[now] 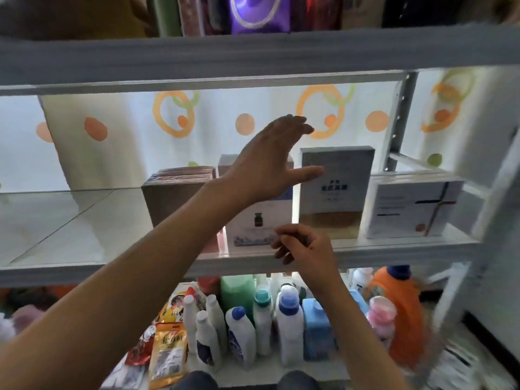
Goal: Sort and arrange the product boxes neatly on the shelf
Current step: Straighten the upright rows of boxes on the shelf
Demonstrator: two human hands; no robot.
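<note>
Several product boxes stand in a row on the middle shelf (pixel 112 266). From left: a brown box (pixel 168 201), a white box with a small bottle picture (pixel 253 229), a grey and gold box (pixel 337 190), a white box with a cross design (pixel 408 206). My left hand (pixel 270 164) hovers with straight fingers spread in front of the top of the white bottle box, thumb toward the grey box. My right hand (pixel 304 249) is lower, at the shelf's front edge, fingers loosely curled and holding nothing.
The left half of the middle shelf is bare. Below stand several detergent bottles (pixel 289 327), an orange jug (pixel 399 311) and snack packets (pixel 168 356). The upper shelf (pixel 253 54) holds a purple bag (pixel 259 12). A metal upright (pixel 396 122) stands at the right.
</note>
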